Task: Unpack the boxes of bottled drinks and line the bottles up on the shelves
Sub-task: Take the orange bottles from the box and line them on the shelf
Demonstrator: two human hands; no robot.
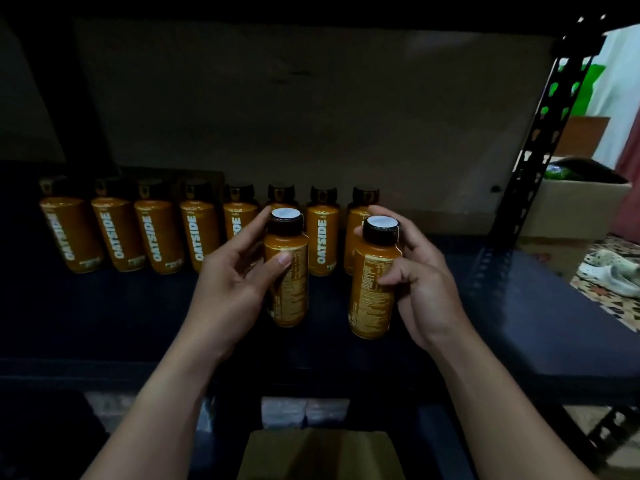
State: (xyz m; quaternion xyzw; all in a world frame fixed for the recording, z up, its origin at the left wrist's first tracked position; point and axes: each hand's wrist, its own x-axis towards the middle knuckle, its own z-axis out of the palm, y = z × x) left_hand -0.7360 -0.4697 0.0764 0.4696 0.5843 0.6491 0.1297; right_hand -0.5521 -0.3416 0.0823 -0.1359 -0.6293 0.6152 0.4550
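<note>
While eight orange Oatside bottles (322,233) line the dark shelf (138,306), my left hand (232,282) and right hand (419,282) each grasp another, just before that row; next: slot both alongside.

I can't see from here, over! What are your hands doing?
Left hand grips one bottle, right hand another. Both upright on shelf, before the back row. Nothing blocking.

I seem to be in a storeroom inside a home: a black slotted-steel shelf rack (540,140) holds a row of identical bottles (194,233), cardboard boxes (568,209) sit alongside, and sandals (609,268) lie on patterned floor tiles (620,306).
</note>
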